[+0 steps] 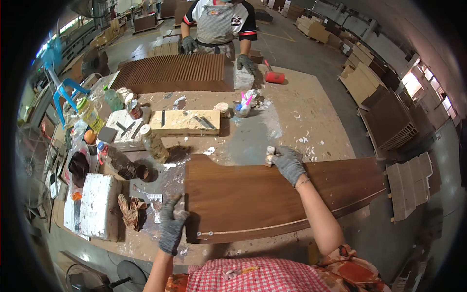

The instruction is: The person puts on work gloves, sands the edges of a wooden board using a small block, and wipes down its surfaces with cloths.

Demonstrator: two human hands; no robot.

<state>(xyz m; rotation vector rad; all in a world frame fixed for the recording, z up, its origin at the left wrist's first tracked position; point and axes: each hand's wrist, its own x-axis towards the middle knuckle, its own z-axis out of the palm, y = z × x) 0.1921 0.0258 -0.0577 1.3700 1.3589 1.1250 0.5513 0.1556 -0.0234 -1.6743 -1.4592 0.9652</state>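
Observation:
A brown wooden panel (253,194) lies flat in front of me, with a curved notch in its far edge and two small round fittings near its near left corner. My right hand (289,167), gloved in grey, is closed on a small stained whitish piece (269,156), perhaps a folded cloth or pad, at the panel's far edge. Just beside the panel's left edge is my left hand (171,226), also gloved, its fingers apart and nothing seen in them; whether it touches the edge I cannot tell.
Across the paint-spotted table (311,117), a gloved co-worker (214,29) stands behind a ridged brown panel (170,73). A red mallet (275,77) lies nearby. Bottles (154,143), a pale block (187,121), a cup of brushes (242,109) and a white foam block (99,204) sit leftward.

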